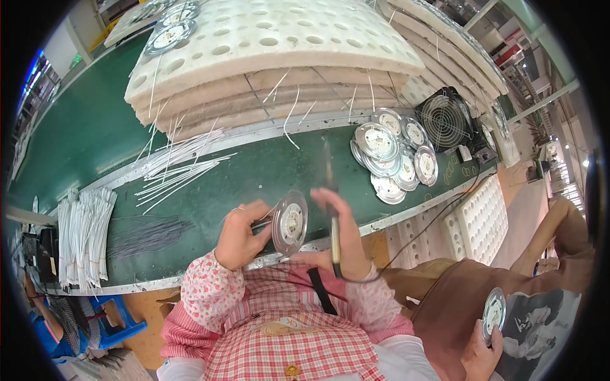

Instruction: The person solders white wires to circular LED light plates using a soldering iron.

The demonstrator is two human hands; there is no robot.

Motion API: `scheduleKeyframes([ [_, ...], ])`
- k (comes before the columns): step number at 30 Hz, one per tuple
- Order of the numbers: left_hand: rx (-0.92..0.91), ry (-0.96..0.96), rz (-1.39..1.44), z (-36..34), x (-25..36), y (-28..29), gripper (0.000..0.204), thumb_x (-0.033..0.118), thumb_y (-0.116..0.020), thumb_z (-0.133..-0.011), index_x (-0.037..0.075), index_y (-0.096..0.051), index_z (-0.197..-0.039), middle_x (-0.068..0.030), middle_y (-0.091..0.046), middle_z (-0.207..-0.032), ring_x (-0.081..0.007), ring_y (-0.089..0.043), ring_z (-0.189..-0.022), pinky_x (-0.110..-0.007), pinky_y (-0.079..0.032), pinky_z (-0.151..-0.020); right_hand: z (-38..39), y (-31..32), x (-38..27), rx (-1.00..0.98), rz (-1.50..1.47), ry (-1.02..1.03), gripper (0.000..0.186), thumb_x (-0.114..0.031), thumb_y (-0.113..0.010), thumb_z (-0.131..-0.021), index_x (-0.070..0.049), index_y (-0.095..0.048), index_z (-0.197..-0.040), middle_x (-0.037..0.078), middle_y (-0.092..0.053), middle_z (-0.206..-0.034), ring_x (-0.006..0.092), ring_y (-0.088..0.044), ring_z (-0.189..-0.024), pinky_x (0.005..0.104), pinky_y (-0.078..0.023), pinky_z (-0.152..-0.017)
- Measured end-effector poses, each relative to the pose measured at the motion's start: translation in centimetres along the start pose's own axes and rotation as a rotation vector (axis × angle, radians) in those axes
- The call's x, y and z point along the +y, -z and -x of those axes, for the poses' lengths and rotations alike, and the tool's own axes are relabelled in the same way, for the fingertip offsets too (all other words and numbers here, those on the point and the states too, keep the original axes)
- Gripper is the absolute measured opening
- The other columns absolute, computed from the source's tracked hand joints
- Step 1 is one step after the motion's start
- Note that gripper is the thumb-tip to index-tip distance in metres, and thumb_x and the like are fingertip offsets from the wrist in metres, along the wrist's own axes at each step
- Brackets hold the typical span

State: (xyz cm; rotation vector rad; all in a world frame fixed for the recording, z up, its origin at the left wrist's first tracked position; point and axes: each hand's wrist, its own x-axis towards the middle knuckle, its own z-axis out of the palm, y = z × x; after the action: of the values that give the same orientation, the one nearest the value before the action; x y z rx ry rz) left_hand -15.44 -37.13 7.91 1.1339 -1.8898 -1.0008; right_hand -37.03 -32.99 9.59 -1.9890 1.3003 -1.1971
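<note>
My left hand [240, 236] pinches the edge of a round lamp disc [291, 223], which has a clear rim and a pale circuit board at its centre. The disc is tilted up on edge, its board side turned toward my right hand. A thin wire shows by the left fingers, partly hidden. In my right hand [351, 238] is a soldering iron [335, 244], held nearly upright with its tip pointing away over the table. The tip is blurred and apart from the disc. A black cord runs from the iron's lower end toward the right.
Several similar discs [379, 143] lie piled at right, beside a black fan [443, 119]. White wires [82, 244] and dark wires [145, 236] lie on the green table [254, 168] at left. Foam sheets [273, 47] stand stacked behind. At lower right, another person's hand [481, 354] holds a disc.
</note>
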Motion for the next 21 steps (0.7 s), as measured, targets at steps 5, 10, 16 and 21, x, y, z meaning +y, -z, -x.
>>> scheduleKeyframes([
  [5, 0.021, 0.092, 0.117, 0.1, -0.4, -0.7, 0.015, 0.005, -0.072, -0.083, 0.001, -0.071, -0.098, -0.0132, -0.067, -0.082, -0.0257, -0.067, -0.075, -0.033, -0.050, -0.070, -0.9, -1.2, 2.1, -0.227, -0.201, -0.064, 0.118, -0.029, -0.097, -0.059, -0.001, -0.029, -0.152, 0.021, -0.045, -0.144, 0.0361, -0.048, -0.131, 0.0420, -0.040, -0.110],
  [10, 0.052, 0.334, 0.384, 1.0, 0.0, -0.6, 0.014, 0.008, -0.070, -0.088, -0.002, -0.071, -0.099, -0.0122, -0.069, -0.082, -0.0189, -0.068, -0.075, -0.030, -0.050, -0.069, -0.5, -2.4, 1.4, -0.183, -0.231, -0.120, 0.120, -0.022, -0.097, -0.063, 0.000, -0.022, -0.154, 0.022, -0.042, -0.150, 0.0321, -0.040, -0.141, 0.0413, -0.034, -0.116],
  [16, 0.122, 0.375, 0.002, -0.3, 1.8, -0.9, 0.030, 0.025, -0.078, -0.080, -0.002, -0.072, -0.093, -0.0199, -0.070, -0.077, -0.0311, -0.068, -0.064, -0.037, -0.051, -0.058, -0.7, -4.1, 0.8, -0.044, 0.147, 0.155, 0.108, -0.026, -0.091, -0.064, 0.000, -0.032, -0.151, 0.023, -0.048, -0.141, 0.0438, -0.047, -0.124, 0.0494, -0.040, -0.105],
  [21, 0.194, 0.195, -0.272, -0.9, 0.7, -1.7, 0.040, 0.026, -0.080, -0.079, -0.002, -0.063, -0.102, -0.0165, -0.069, -0.083, -0.0345, -0.065, -0.076, -0.042, -0.048, -0.075, -0.3, -4.9, 0.8, -0.003, 0.319, 0.102, 0.105, -0.033, -0.088, -0.067, 0.001, -0.034, -0.150, 0.022, -0.050, -0.138, 0.0421, -0.047, -0.124, 0.0483, -0.041, -0.099],
])
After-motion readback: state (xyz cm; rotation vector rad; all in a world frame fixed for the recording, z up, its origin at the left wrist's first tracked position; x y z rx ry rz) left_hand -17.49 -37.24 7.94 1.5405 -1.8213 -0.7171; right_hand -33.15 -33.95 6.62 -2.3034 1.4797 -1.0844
